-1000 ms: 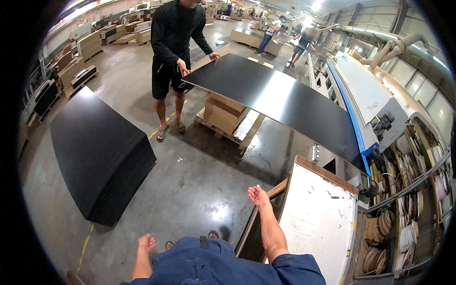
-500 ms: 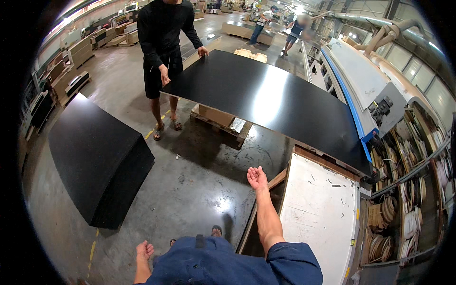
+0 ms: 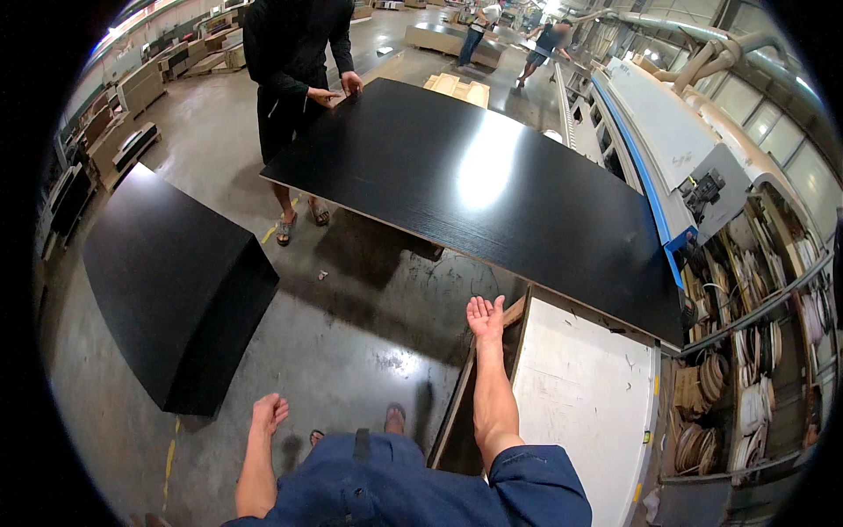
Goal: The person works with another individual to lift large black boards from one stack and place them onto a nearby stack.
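Observation:
A large glossy black panel (image 3: 399, 184) spans from a co-worker at the far left to the edge-banding machine at the right. My right hand (image 3: 486, 318) reaches out just short of its near edge, palm up with the fingers extended and nothing in it. Low on the left, my left hand (image 3: 270, 412) hangs over the floor with its fingers curled in and no object showing in them. The co-worker's hands (image 3: 349, 83) are at the panel's far left corner. Beneath the panel's right part stands a white-topped table (image 3: 584, 386), beside my right forearm.
A tall stack of black panels (image 3: 171, 281) stands on the floor at the left. The long machine (image 3: 654, 189) with a blue edge runs along the right. Shelves of edging rolls (image 3: 702, 382) line the near right. Pale wooden pieces (image 3: 457, 89) lie behind the panel.
The panel has shifted nearer to me and covers more of the pallet below. The co-worker's hands have come together at its far corner. My right fingers have spread, and my left hand has risen.

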A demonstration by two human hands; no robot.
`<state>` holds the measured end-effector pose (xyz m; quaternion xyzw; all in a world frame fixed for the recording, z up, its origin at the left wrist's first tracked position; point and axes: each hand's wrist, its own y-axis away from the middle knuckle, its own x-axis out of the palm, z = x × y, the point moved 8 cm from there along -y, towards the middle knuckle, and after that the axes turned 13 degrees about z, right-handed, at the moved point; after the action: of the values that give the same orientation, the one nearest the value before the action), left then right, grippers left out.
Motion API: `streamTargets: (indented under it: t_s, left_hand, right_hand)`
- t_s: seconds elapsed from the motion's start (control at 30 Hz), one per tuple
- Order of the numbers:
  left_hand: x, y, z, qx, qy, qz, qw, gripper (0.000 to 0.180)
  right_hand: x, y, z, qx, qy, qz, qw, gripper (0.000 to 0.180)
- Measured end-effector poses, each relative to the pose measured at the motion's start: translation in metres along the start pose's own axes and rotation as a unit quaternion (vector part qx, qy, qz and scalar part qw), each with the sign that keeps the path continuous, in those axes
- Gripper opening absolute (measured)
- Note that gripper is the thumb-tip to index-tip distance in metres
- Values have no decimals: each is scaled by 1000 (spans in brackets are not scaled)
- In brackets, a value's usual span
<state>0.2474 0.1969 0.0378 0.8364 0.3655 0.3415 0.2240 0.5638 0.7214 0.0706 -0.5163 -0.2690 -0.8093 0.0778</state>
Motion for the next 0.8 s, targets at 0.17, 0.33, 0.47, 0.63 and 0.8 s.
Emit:
streamTargets:
  t_s: [0.17,0.33,0.47,0.63,0.8]
  left_hand:
    - [64,-37,-18,-18,-34,65,997,22]
    - [160,-50,-27,-32,-80,137,987,38]
    - [211,-61,-16,-67,-18,209,975,38]
    - [249,-84,11,-114,69,256,958,44]
    - [278,-89,33,-140,137,265,944,56]
  right_hand:
    - [5,23,-1,-23,-33,13,999,92]
    - [-6,49,11,-48,-54,-6,997,84]
    - [-24,67,16,-77,-64,-33,994,67]
    - [-47,89,15,-75,-80,-35,993,34]
    - [-63,128,4,-16,-5,-129,991,28]
